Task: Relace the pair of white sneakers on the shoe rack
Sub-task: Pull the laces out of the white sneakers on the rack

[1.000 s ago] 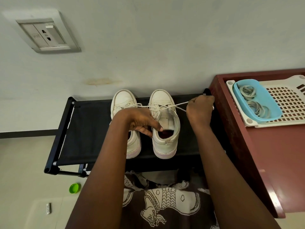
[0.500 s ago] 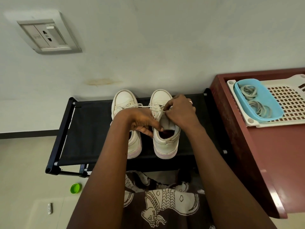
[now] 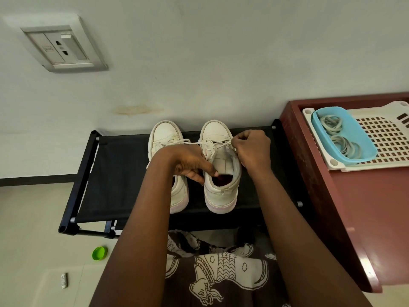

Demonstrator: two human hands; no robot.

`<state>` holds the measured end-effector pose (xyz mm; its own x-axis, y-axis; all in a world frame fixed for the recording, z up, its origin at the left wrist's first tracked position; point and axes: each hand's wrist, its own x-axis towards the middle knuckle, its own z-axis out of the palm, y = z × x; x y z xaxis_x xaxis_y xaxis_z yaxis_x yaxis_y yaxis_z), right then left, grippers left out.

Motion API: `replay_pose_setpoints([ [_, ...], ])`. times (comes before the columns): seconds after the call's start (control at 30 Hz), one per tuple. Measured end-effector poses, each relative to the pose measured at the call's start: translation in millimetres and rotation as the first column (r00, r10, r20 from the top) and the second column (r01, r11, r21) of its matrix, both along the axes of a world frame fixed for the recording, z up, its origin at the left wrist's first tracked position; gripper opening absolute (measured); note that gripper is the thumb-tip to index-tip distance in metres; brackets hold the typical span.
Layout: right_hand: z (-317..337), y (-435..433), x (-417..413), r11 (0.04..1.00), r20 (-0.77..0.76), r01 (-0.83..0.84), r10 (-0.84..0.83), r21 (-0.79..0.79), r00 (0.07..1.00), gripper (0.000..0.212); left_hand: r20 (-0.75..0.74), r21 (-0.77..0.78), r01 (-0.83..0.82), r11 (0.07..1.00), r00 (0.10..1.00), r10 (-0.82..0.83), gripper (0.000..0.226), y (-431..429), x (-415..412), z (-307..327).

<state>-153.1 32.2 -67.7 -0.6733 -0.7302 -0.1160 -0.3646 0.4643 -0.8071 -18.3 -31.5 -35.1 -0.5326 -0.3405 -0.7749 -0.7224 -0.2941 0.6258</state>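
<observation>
Fingers [image 3: 240,138]: R hand [image 3: 252,149] pinching lace [image 3: 192,142], L hand [image 3: 188,161] curled round R sneaker [image 3: 218,131] collar; socket label [image 3: 47,49] illegible.

White sneakers [image 3: 218,130], black rack [image 3: 124,173], perhaps pinkish soles [image 3: 220,208]

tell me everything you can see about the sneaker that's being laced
The sneaker is white and leather-like, with a pinkish sole edge, padded collar and dark reddish lining. It stands upright on the black shoe rack, toe toward the wall, beside the other sneaker. A white lace crosses its upper eyelets. The left hand grips its collar; the right hand pinches the lace.
</observation>
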Motion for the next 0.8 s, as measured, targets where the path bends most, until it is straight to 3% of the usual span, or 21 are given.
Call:
replay_pose_setpoints([
  [0.33, -20, -8, 4, 0.991, -0.114, 0.095, -0.084, 0.091, 0.99, 0.013, 0.013, 0.012, -0.001, 1.0, 1.0, 0.001, 0.007, 0, -1, 0],
  [0.6, -23, -11, 6, 0.981, -0.064, 0.169, -0.163, 0.1, 0.985, 0.014, 0.016, 0.011, 0.005, 1.0, 1.0, -0.006, 0.008, 0, -2, -1],
  [0.8, -16, -3, -3, 0.969, -0.206, 0.223, -0.198, 0.106, 0.958, 0.019, 0.043, -0.006, 0.007, 1.0, 0.999, -0.007, 0.009, 1, 0, 0],
])
